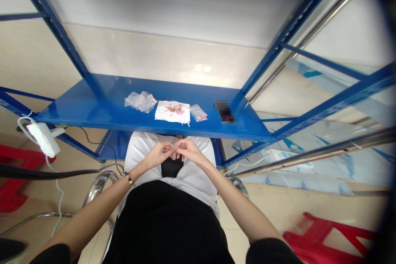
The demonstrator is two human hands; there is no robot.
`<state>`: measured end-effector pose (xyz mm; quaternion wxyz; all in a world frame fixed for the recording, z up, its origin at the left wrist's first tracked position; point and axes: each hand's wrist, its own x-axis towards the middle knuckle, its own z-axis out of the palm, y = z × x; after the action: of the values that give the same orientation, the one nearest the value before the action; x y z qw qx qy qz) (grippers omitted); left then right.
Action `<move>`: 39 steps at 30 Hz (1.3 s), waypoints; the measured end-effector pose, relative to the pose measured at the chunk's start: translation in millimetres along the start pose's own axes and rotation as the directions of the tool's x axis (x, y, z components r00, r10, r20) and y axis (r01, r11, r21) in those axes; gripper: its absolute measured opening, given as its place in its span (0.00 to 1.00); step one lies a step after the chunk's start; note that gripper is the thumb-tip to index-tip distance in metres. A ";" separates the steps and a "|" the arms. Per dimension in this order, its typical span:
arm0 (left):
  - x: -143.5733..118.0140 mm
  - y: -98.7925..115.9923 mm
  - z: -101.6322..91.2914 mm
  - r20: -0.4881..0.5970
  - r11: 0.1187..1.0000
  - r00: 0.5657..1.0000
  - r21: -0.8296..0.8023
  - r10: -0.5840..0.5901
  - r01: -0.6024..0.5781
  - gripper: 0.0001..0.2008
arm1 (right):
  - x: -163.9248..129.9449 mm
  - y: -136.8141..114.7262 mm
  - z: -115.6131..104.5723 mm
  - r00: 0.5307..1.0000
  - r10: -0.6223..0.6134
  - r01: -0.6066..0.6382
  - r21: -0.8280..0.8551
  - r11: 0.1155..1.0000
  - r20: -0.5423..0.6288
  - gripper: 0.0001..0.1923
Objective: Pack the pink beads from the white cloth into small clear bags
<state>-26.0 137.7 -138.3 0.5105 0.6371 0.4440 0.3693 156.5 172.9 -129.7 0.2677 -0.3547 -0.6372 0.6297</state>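
Observation:
Over my lap, my left hand (161, 153) and my right hand (188, 151) meet with their fingertips pinched close together. Between them shows a small clear plastic bag (174, 156), gripped by both hands; its contents are too small to tell. On the blue shelf in front lies a white cloth-like bag (161, 112) with a heap of small pink pieces (175, 109) on it. Left of it is a pile of clear plastic bags (140, 102). Just to its right, more small clear bags (198, 112) lie flat, with some pink at their lower edge.
The blue shelf (102, 109) has its front edge just beyond my hands, with upright posts at both sides. A blurred-out dark object (227, 113) lies at its right. A white power strip (45, 138) hangs at the left corner. Red stools (328, 235) stand on the floor.

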 end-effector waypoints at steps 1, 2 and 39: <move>-0.2 -0.4 0.2 -0.007 1.000 1.000 0.008 0.006 -0.006 0.15 | 0.3 1.2 0.4 1.000 -0.002 0.002 -0.007 1.000 -0.004 0.08; -0.6 -1.0 0.3 -0.014 1.000 1.000 0.017 0.011 -0.011 0.14 | 0.5 2.6 0.9 1.000 -0.004 0.004 -0.017 1.000 -0.007 0.08; -12.9 -3.5 12.0 -0.040 0.395 0.961 0.916 0.273 -0.074 0.08 | 2.9 28.0 12.1 0.980 -0.081 -0.003 -0.419 0.908 -0.183 0.16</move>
<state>-19.9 121.9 -144.4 0.0002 0.8168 0.5485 0.1790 148.4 166.6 -158.6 0.2599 -0.4512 -0.7343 0.4355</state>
